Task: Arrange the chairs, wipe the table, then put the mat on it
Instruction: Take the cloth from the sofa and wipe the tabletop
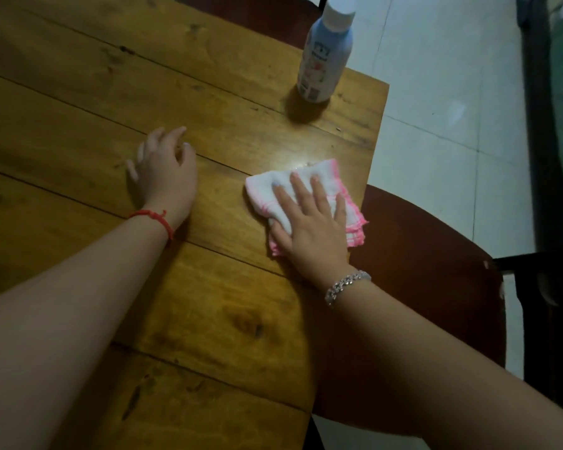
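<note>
From the head camera, the right hand (309,228) lay flat with fingers spread, pressing a folded white cloth (306,193) with pink edging onto the wooden plank worktop (78,102) near its right edge. The left hand (166,173) rested palm-down on the worktop, fingers loosely curled and holding nothing, well apart from the cloth. A red string (156,219) circled the left wrist, a silver bracelet (346,285) the right. A capped white bottle (325,56) stood upright near the far right corner. A dark brown chair seat (426,271) sat just beside the worktop's right edge, over the pale tiled floor (446,92).
</note>
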### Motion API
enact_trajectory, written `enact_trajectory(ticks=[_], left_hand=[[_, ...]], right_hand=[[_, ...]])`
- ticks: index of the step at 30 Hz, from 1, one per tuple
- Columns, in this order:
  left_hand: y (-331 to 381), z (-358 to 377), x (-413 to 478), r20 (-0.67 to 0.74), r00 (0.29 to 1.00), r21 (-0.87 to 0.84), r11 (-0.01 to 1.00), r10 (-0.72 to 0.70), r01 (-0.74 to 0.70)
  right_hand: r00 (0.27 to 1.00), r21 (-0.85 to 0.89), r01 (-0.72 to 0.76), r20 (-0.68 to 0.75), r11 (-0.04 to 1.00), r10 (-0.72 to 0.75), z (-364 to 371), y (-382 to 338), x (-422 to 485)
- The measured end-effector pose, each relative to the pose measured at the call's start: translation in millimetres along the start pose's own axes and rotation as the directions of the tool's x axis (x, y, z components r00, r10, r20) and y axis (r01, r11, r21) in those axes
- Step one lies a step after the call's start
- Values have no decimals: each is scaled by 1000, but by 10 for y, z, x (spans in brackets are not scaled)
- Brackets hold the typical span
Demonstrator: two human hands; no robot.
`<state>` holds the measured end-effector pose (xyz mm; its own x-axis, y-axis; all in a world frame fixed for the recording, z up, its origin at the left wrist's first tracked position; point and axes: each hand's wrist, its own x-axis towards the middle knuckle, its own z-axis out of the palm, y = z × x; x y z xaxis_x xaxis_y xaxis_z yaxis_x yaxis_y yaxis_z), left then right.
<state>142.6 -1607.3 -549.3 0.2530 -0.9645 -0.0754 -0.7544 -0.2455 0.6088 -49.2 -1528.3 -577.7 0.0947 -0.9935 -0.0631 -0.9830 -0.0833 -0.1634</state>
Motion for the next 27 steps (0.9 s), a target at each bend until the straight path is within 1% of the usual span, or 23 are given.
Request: enact_trajectory(ticks=[3,7,9,11,14,16,19,22,27], left_hand=[[91,78,155,-4,1000,-10,1000,10,-10],[190,171,382,-27,1000,-16,1000,0,0],[218,190,475,-46,999,-25,1000,-8,7],[241,173,580,-65,997,-43,999,-30,27],[230,62,708,-98,993,-81,995,-69,61],[200,-51,781,-128,989,-86,994,-80,70],[41,-286,904,-188,977,-101,991,-106,88],[-208,-543,1018,-235,965,-160,984,-119,82],[-618,-897,1099,-296,930,-214,964,-218,158]], right_hand=[[999,20,-47,17,999,47,-81,222,301],[997,49,-68,37,997,66,-188,458,744],[998,79,-35,49,996,32,-223,480,883],[996,84,50,63,995,-55,-228,403,970],[969,99,221,87,970,-229,-194,93,1061],[955,116,268,100,957,-279,-157,-171,1175],[966,147,232,84,961,-246,-113,-603,1439],[973,157,203,79,967,-217,-43,-997,1724],[966,172,237,60,956,-251,70,-1633,2163]])
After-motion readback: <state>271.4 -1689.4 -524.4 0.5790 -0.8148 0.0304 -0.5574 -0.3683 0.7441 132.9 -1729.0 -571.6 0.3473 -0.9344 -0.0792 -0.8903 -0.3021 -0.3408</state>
